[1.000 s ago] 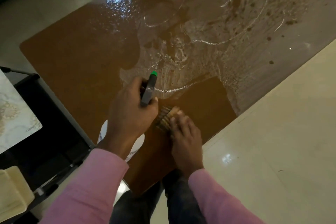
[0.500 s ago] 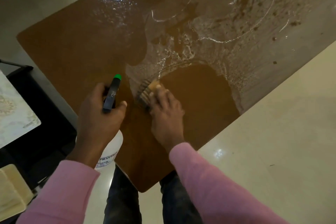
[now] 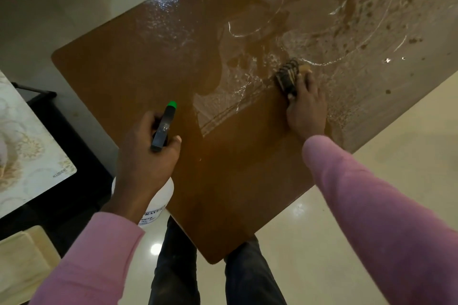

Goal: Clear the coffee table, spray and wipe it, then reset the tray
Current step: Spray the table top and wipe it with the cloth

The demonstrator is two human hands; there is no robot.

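Glistening wet, the brown wooden coffee table (image 3: 111, 77) is in its wiping step: right hand (image 3: 307, 109), fingers laid flat, presses a striped folded cloth (image 3: 287, 77) down mid-table. Left hand (image 3: 146, 153) wraps tight round the white plastic spray bottle (image 3: 163, 126) at the near-left edge; next, I'd say, sweep the speckled far side

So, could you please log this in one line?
wipe; left hand holds spray bottle; right hand presses striped cloth on wet coffee table
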